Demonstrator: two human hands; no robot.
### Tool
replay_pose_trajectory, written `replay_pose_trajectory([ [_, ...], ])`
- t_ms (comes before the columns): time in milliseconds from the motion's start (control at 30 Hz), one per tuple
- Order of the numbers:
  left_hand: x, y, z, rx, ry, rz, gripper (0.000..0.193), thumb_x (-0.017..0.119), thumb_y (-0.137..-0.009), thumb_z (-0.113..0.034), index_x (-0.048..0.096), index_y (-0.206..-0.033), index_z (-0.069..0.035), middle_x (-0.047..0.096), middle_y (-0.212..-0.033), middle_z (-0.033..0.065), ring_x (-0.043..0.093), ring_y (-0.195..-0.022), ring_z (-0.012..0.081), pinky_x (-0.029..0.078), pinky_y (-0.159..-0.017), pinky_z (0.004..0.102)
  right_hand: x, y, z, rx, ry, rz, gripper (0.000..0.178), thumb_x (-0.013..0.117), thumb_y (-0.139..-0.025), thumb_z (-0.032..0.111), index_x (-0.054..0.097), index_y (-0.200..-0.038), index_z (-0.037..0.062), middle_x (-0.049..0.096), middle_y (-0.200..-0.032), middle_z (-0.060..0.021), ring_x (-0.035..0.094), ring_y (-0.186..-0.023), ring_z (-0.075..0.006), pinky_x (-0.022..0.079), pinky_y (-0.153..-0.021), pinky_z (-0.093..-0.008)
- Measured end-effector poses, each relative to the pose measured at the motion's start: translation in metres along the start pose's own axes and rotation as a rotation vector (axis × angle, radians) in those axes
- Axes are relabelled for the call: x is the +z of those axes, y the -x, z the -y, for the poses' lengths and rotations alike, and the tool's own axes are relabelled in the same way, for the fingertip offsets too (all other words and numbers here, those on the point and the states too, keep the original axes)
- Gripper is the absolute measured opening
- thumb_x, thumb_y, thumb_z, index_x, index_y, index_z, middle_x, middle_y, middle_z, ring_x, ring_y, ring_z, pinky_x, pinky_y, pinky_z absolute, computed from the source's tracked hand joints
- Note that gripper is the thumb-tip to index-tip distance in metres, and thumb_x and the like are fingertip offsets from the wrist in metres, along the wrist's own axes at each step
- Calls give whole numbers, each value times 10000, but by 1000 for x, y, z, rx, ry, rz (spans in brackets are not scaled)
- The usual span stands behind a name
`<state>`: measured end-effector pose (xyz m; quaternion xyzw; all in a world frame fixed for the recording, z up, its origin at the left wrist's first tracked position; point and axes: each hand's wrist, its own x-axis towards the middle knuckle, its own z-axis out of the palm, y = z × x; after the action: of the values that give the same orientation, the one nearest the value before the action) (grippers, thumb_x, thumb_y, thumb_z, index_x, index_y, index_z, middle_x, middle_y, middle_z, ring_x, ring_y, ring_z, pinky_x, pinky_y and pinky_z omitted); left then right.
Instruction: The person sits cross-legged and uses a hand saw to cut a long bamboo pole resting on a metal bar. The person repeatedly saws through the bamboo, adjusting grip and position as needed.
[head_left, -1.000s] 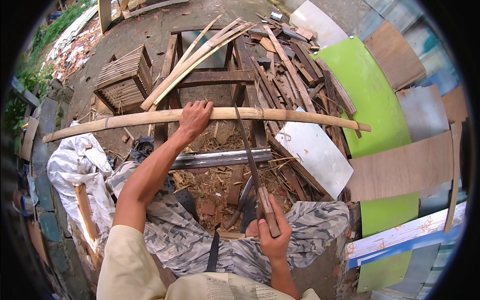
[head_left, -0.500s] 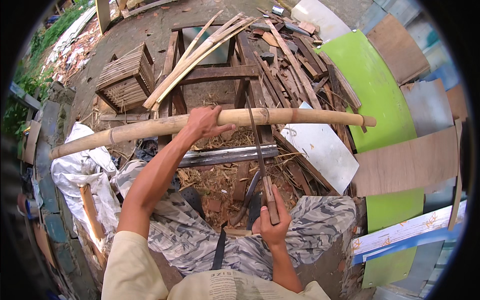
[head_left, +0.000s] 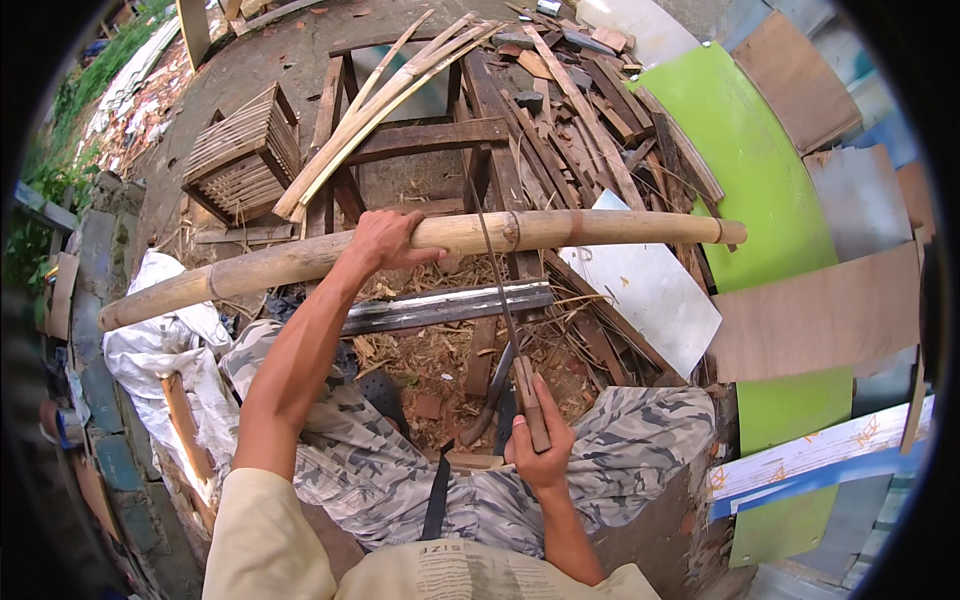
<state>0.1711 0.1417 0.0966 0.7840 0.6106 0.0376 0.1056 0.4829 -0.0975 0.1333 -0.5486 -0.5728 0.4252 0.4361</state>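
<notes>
A long bamboo pole (head_left: 610, 228) lies crosswise in front of me, its left end over a white sack (head_left: 165, 345). My left hand (head_left: 388, 240) is closed over the top of the pole, left of its middle. In my right hand (head_left: 543, 448) is the wooden handle of a handsaw (head_left: 528, 392). Its long thin blade, seen nearly edge-on, crosses the pole close to a node, right of my left hand. Teeth cannot be made out. Between my legs rests a curved, blade-like tool (head_left: 487, 405), partly hidden by the handsaw.
Beyond the pole stands a dark wooden frame (head_left: 430, 140) with split bamboo strips (head_left: 375, 120) across it. A slatted crate (head_left: 240, 160) sits far left. Scrap wood (head_left: 590, 120) is heaped far right, near green sheets (head_left: 770, 180). A painted board (head_left: 450, 305) lies below the pole.
The pole, my left hand and the handsaw appear slightly further left, and the background has also shifted a little. My grip on both things stays the same.
</notes>
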Motion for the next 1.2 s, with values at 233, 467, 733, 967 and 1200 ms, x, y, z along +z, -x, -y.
replay_pose_trajectory([
  [233,23,2,-12,86,-144,-221,923,695,-739,-741,542,-1338,-55,657,-1198,185,673,-1020,337,550,-829,422,24,-12,-9,-170,49,21,561,620,-860,19,550,-1412,-51,758,-995,-194,665,-649,-94,527,-603,-253],
  [467,0,-15,-17,45,-73,68,882,747,-716,-715,588,-1276,-51,709,-1040,183,698,-920,366,553,-785,488,34,-16,-21,-192,42,8,562,615,-875,27,536,-1426,-47,743,-977,-168,636,-657,-88,503,-591,-246],
  [733,-16,-29,-8,52,-12,161,777,649,-780,-721,639,-1120,-23,715,-849,210,692,-773,361,533,-727,476,44,-32,3,-131,45,10,577,602,-878,37,530,-1448,-13,704,-864,-85,535,-626,-59,459,-580,-233],
  [967,-22,-50,0,-60,129,275,704,476,-913,-628,677,-1074,26,704,-850,258,681,-801,394,515,-771,510,52,-36,13,-127,81,5,579,609,-876,45,533,-1448,0,734,-891,-120,573,-634,-63,483,-596,-239],
  [1200,-21,-60,2,-100,159,355,681,418,-917,-566,701,-997,48,695,-900,306,665,-824,419,500,-788,523,52,-18,17,-124,115,21,564,605,-873,40,536,-1427,-42,746,-1044,-201,627,-673,-86,508,-606,-249],
])
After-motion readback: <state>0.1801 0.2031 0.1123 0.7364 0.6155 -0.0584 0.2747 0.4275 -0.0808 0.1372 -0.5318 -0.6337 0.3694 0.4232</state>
